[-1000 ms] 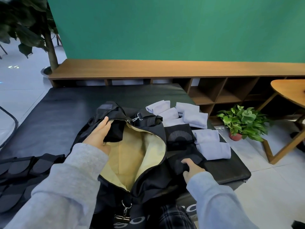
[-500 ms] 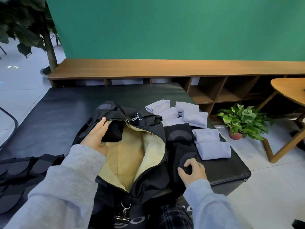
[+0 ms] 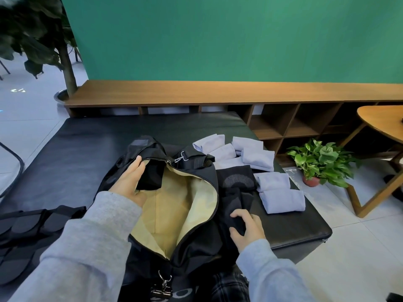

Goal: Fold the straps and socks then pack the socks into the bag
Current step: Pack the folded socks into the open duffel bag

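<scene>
Two hands at black bag on dark padded bench; left hand grips far edge of bag mouth, thumb inside, fingers nearly straight, holding it agape; right hand curls round folded black sock beside bag; pale folded socks lie just right, apart from bag.

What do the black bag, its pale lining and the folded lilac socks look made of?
The bag looks like woven synthetic, perhaps nylon: matte black, crumpling softly. Its lining seems thin smooth cream fabric, creased. The socks look like soft knitted cotton or a blend: matte, plump rounded folds. The fibres cannot be confirmed.
</scene>
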The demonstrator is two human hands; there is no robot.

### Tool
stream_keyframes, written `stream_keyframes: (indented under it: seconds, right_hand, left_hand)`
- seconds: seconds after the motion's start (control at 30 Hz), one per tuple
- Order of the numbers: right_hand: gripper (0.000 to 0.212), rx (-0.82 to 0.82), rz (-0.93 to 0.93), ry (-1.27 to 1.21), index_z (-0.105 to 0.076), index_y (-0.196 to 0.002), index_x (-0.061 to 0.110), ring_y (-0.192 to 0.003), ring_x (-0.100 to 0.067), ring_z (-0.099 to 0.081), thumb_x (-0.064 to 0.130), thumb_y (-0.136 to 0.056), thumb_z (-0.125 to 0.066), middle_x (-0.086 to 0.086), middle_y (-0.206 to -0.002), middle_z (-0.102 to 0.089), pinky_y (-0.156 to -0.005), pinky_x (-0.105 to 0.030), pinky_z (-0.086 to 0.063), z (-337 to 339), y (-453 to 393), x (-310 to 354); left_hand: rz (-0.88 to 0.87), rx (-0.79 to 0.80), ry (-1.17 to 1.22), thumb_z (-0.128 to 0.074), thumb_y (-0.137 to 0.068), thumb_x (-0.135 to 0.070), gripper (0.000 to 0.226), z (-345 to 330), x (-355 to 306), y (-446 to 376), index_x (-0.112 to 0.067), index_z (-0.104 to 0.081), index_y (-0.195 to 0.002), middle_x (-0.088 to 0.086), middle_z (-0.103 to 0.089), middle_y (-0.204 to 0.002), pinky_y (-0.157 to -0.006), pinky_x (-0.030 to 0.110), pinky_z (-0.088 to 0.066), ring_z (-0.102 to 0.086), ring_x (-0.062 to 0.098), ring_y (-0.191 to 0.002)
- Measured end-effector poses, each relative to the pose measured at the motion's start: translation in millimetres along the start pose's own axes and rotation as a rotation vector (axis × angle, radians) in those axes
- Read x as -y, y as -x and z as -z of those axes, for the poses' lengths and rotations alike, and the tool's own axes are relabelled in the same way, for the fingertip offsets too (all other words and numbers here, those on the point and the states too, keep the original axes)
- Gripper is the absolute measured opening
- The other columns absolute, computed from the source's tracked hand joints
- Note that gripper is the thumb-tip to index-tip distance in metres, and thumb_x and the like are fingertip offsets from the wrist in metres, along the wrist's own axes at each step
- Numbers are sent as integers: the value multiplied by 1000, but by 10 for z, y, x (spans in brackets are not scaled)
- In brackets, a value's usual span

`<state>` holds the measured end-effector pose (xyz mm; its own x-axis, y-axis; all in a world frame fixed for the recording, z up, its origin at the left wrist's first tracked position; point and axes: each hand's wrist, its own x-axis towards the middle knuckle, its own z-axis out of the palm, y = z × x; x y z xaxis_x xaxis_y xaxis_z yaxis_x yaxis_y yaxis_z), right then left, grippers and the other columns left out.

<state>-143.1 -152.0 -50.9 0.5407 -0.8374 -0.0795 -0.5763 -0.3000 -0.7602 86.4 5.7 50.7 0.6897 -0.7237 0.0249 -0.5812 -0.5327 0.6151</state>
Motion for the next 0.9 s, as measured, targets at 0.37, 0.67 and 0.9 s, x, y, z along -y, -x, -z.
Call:
stream_keyframes:
  seconds: [0.37, 0.67, 0.9]
  right_hand:
    - [54, -262, 319, -176, -58, -82, 56, -108, 1, -46, 2, -83, -61, 5, -126, -43, -87, -6, -38, 94, 116, 505]
    - [34, -199, 492, -405, -64, -80, 47, -106, 9, -48, 14, -75, -59, 3, -110, -53, -85, -2, -35, 136, 192, 1083]
    - [36, 129, 354, -361, -64, -87, 46, -103, 2, -51, 10, -84, -62, 12, -109, -52, -89, -13, -42, -377, 129, 1120]
  left_hand:
    - [15, -25, 54, -55, -88, 2, 70, 37, -81, 59, -9, -19, -147, -6, -9, -156, -99, 7, -7, -9, 8, -142]
    - [-21, -50, 83, -54, -87, 3, 67, 99, -94, 78, -12, -25, -145, -7, -15, -154, -97, 5, -7, -14, 8, -141]
    - [-19, -52, 47, -50, -86, 6, 71, 72, -16, 38, -15, -20, -147, -12, -11, -154, -97, 2, -6, -11, 2, -140]
